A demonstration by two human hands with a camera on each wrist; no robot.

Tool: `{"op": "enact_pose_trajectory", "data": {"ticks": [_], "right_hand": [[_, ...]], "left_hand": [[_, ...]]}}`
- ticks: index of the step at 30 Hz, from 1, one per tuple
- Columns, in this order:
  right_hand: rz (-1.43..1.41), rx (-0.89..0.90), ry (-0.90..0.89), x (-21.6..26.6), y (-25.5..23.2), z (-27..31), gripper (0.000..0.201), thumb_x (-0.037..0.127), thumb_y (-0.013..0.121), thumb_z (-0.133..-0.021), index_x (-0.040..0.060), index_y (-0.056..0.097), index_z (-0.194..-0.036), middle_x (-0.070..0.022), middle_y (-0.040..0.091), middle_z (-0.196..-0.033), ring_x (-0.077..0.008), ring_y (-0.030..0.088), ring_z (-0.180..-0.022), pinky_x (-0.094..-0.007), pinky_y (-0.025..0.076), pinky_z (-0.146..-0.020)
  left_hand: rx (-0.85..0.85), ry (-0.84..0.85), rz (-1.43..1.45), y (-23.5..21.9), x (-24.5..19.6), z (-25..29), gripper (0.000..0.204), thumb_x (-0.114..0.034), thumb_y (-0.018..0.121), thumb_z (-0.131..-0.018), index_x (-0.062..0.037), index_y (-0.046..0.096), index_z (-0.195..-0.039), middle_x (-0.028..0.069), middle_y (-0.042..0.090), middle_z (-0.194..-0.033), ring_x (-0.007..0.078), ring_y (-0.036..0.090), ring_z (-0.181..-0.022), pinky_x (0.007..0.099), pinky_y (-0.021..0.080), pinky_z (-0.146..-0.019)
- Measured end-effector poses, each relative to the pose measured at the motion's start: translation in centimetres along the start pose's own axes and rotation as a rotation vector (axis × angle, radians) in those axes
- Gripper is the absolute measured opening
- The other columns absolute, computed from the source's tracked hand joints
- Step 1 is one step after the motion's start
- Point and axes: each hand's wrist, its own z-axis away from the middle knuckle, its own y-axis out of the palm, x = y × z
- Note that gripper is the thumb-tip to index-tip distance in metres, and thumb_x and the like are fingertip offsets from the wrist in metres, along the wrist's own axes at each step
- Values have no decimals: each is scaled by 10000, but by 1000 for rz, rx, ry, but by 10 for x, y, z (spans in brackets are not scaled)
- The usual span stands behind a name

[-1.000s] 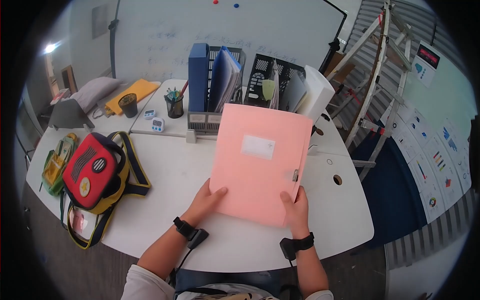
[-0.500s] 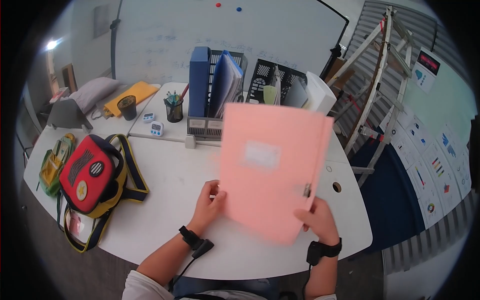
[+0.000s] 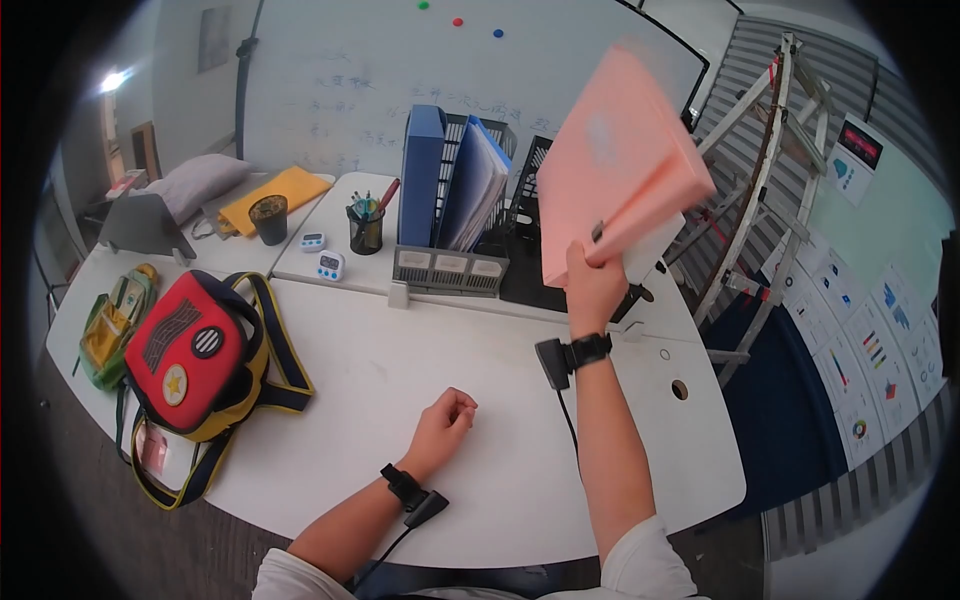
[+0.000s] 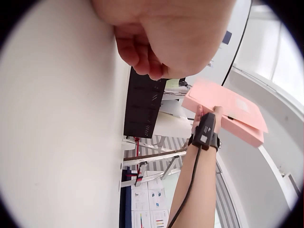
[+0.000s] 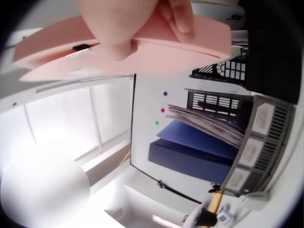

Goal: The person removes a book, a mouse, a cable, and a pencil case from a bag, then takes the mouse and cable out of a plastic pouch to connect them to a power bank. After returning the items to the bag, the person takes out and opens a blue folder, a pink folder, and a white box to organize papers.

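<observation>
My right hand (image 3: 597,292) pinches the lower edge of a pink file box (image 3: 610,170), which is raised and tilted above the black file rack (image 3: 528,270). In the right wrist view the thumb and fingers grip the spine of the pink box (image 5: 209,35) on both sides. My left hand (image 3: 440,432) rests low over the white table, its fingers loosely curled around nothing. The left wrist view shows the left hand (image 4: 161,38) near the tabletop, apart from the box.
A grey rack (image 3: 450,270) holds a blue binder (image 3: 423,175) and papers. Left of it stand a pen cup (image 3: 366,232) and two small timers. A red backpack (image 3: 190,350) lies on the table's left side, and a ladder (image 3: 765,200) stands at the right.
The pink box has moved up and to the right in my right hand and turned to show its spine. My left hand has let go of it and stays low over the table.
</observation>
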Motion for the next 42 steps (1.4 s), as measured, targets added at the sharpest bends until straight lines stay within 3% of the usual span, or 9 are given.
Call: {"op": "enact_pose_trajectory", "data": {"ticks": [1, 4, 26, 31, 34, 36, 38, 39, 42], "right_hand": [[181, -58, -111, 2, 10, -4, 288, 240, 770, -857, 6, 734, -1020, -179, 777, -908, -365, 769, -822, -457, 603, -768], [277, -64, -102, 2, 29, -21, 330, 301, 745, -839, 50, 753, -1053, -204, 771, -955, -452, 729, -921, -500, 590, -838], [471, 123, 122, 1, 102, -74, 528, 459, 718, -813, 93, 765, -1190, -229, 768, -1161, -456, 718, -1112, -529, 559, -996], [630, 248, 168, -40, 113, -52, 740, 561, 728, -860, 39, 574, -1361, -293, 736, -1207, -518, 695, -1129, -565, 556, -986], [692, 303, 101, -45, 105, -39, 785, 593, 727, -906, -6, 459, -1336, -305, 738, -1162, -524, 708, -1086, -566, 582, -929], [658, 228, 74, -54, 100, -41, 676, 566, 692, -959, 9, 494, -1286, -268, 752, -1104, -512, 716, -1041, -580, 571, -881], [300, 34, -55, -81, 93, -55, 568, 506, 650, -1013, 18, 502, -1262, -233, 755, -1007, -498, 720, -957, -588, 547, -819], [202, 36, 13, -76, 82, -58, 459, 447, 630, -1039, 43, 526, -1231, -204, 730, -1011, -478, 706, -958, -578, 524, -798], [371, -55, -50, -75, 73, -66, 432, 423, 655, -1022, 60, 548, -1230, -197, 702, -1099, -463, 693, -1041, -549, 542, -850]], "left_hand": [[5, 8, 9, -1, 1, 0, 116, -142, 615, -1053, -39, 625, -1106, 5, 630, -824, 87, 560, -746, 271, 476, -698], [10, 5, -24, 0, -2, 1, 119, -140, 617, -1050, -36, 625, -1107, 9, 640, -831, 91, 562, -742, 273, 478, -698], [22, -2, -128, -1, -16, 1, 127, -145, 610, -1041, -31, 615, -1098, 56, 682, -855, 153, 598, -720, 317, 500, -698], [20, 6, -136, 0, -22, 2, 131, -148, 608, -1042, -25, 610, -1088, 60, 680, -847, 154, 596, -717, 318, 497, -694], [35, -1, -144, -1, -24, 2, 130, -145, 607, -1043, -23, 610, -1086, 63, 682, -846, 154, 600, -720, 317, 497, -695], [32, 4, -145, -1, -22, 2, 127, -141, 607, -1042, -22, 611, -1086, 63, 684, -847, 154, 603, -721, 316, 498, -694], [31, 9, -145, 0, -21, 2, 123, -137, 606, -1042, -22, 612, -1085, 63, 686, -847, 154, 606, -721, 315, 498, -694], [25, 13, -140, 0, -20, 3, 120, -134, 606, -1042, -22, 614, -1085, 63, 687, -847, 154, 608, -720, 314, 498, -692], [21, 10, -138, 1, -22, 2, 116, -129, 606, -1040, -22, 616, -1086, 64, 688, -845, 155, 611, -718, 313, 498, -689]]}}
